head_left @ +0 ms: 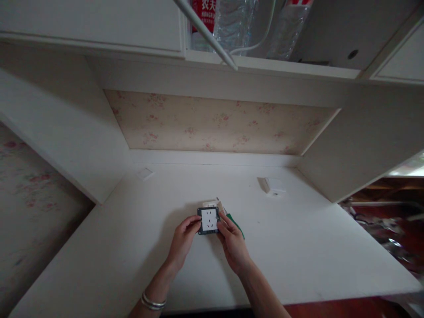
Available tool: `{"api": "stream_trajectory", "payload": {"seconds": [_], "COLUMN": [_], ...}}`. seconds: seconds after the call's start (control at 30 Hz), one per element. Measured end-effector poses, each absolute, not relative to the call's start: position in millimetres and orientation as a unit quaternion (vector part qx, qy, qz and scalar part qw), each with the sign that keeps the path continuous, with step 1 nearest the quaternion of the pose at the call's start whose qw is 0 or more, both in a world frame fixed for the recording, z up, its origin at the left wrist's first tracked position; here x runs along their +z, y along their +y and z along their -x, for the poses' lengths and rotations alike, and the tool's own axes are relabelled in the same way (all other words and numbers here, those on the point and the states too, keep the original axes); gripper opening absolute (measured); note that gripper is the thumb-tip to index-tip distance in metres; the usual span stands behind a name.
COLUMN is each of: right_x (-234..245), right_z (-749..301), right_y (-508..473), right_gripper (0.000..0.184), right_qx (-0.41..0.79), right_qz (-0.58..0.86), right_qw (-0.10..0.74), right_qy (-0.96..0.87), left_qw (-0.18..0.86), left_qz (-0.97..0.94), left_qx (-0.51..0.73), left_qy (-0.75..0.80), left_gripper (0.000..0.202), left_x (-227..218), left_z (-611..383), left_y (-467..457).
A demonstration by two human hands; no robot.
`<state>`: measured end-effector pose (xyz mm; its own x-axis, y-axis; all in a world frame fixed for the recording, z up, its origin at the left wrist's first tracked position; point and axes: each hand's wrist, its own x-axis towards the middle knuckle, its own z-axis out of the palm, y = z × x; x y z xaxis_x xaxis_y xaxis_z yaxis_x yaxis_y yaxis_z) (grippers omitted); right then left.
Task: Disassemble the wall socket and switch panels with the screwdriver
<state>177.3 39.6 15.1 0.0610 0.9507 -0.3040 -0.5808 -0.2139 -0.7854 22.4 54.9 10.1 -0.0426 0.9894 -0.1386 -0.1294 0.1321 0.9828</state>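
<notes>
Near the middle of the flat white worktop (281, 256), the left hand (186, 232) and the right hand (233, 245) pinch the two sides of a square power socket (209, 219) with a white face and a dark grey rim (207, 232). The face already sits in the rim, but the rim shows bare, so the socket looks only partly done. Close by lie a partly hidden white plastic piece (209, 204) and a tool with a green handle (236, 223).
</notes>
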Motion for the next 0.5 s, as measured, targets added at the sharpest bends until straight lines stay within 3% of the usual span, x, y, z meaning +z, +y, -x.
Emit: {"api": "stream_trajectory", "payload": {"seconds": [0.5], "right_x": [11], "right_z": [-173], "right_y": [41], "right_gripper": [0.028], "right_qx": [0.625], "right_qz": [0.464], "right_qw": [0.559], "right_qy": [-0.284], "left_qw": [0.504], "left_qz": [-0.479], "left_qx": [0.494], "left_qy": [0.522], "left_gripper": [0.025], "left_x": [0], "left_z": [-12], "left_y": [55]}}
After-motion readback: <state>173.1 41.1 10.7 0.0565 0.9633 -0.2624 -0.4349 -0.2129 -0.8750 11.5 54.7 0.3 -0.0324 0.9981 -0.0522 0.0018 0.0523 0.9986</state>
